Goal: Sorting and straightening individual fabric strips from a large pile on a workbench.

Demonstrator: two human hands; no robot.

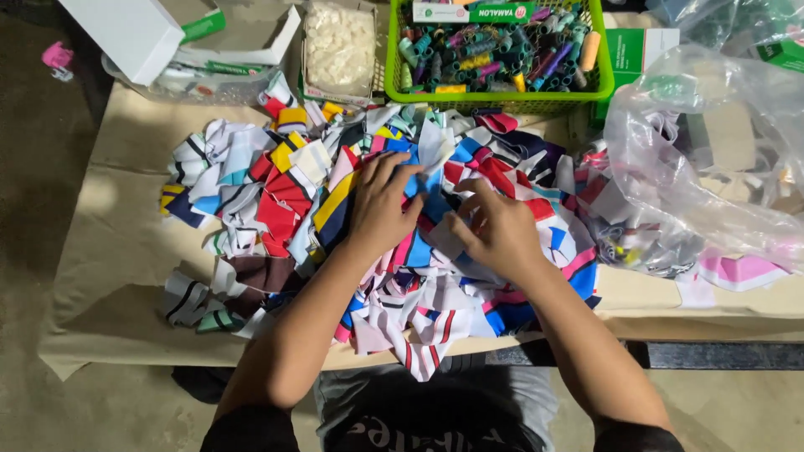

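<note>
While both forearms reach in from the bottom of the head view, the left hand [381,205] lies palm-down on the heap of small multicoloured fabric offcuts [293,197], striped and blocked in red, blue, white, yellow and pink. Its fingers [400,172] are loosely spread and bent slightly, the tips pressing on a bright blue scrap [427,194] near the middle of the heap; it rests on the cloth rather than closing round anything. Just beside it, the right hand [496,228] is more curled, fingers drawn together over the same blue scrap and a white piece next to it; whether it actually pinches the cloth cannot be told, since the knuckles hide the fingertips.

The heap covers the centre of a table draped in plain beige cloth [109,251] and spills over its near edge. Behind the heap stands a green plastic mesh basket [394,59] full of coloured thread spools. Left of that sits an open cardboard box of white pieces [337,42], with white cartons [134,29] further left. On the right, a crumpled clear plastic bag [703,159] holds more scraps, touching the heap's edge.
</note>
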